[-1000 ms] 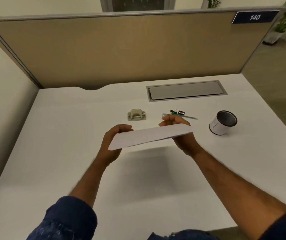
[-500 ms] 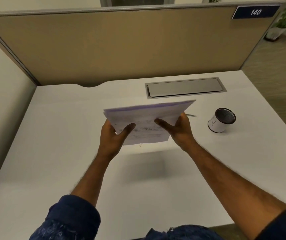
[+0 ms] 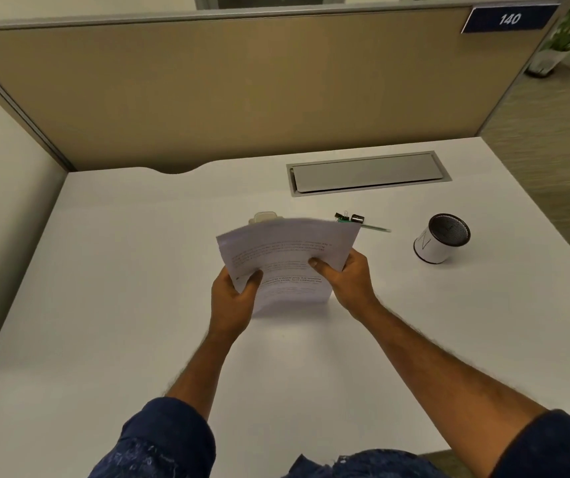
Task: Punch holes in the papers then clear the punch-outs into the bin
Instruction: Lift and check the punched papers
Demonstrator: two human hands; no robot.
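Both left hand (image 3: 233, 298) and right hand (image 3: 349, 281) pinch the papers (image 3: 287, 250) near the hole punch (image 3: 265, 217); all punching apparently remains.

White papers (image 3: 287, 257) w/ black print, white desk (image 3: 131, 305), tan partition (image 3: 242, 98), white bin (image 3: 432, 251) w/ dark mesh inside, navy sleeves (image 3: 159, 443).
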